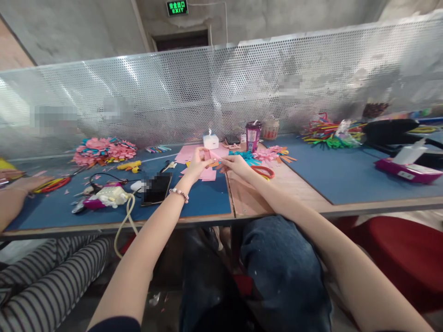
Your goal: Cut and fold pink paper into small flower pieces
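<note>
My left hand (200, 162) and my right hand (237, 165) meet above the table's middle, both with fingers pinched on a small piece of pink paper (215, 157). Its exact shape is too small to make out. Under and behind my hands lie pink paper sheets (188, 154) and a smaller pink piece (208, 175). A white box-shaped item (211, 141) stands just beyond my fingers. To the right of my right hand are teal fringed paper (247, 157), pink fringed paper (272, 153) and a red-orange ring-shaped item (266, 172).
A phone (157, 188), a purple power strip (97, 200) with cables and a yellow glue gun (129, 166) lie left. Pink paper flowers (104, 151) are heaped behind. A cup (253, 137) stands back right. Another person's arm (14, 203) rests far left. A perforated metal screen (173, 99) borders the back.
</note>
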Demonstrator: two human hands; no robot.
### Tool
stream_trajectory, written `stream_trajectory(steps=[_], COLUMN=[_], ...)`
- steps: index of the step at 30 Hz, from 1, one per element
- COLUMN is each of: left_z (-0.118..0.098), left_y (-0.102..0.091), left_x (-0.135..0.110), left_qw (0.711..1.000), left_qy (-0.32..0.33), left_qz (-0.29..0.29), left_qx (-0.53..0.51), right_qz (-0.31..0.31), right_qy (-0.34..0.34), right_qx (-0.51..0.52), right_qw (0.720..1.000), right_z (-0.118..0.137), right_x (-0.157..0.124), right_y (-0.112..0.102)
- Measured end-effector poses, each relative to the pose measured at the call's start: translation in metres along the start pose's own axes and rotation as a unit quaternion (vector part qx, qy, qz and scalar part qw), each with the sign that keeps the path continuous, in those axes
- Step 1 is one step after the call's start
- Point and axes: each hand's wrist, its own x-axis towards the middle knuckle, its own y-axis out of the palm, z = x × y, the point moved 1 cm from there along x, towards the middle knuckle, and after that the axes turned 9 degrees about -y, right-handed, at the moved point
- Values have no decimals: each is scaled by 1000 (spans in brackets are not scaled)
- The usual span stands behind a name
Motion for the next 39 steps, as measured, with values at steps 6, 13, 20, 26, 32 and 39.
stream_trajectory(steps=[6, 13, 20, 26, 32, 39], left_z=[-9, -9, -3, -3, -1, -3], left_y=[2, 2, 0, 1, 4, 4], left_x=[-7, -3, -1, -3, -2, -2], left_qw=[999, 990, 987, 986, 987, 991], left_qy=[11, 45, 40, 22, 18, 5], left_qz=[3, 64, 71, 77, 74, 81], left_qx=[50, 120, 139, 148, 138, 109], right_qz=[0, -19, -20, -4, -5, -9], right_qy=[50, 91, 104, 106, 98, 112], right_qx=[18, 44, 46, 49, 74, 59], right_qw=[999, 995, 993, 993, 992, 992], right_z=[16, 32, 54, 61, 69, 63], right_x=[-6, -15, -27, -31, -36, -32], right_y=[1, 0, -1, 1, 5, 1])
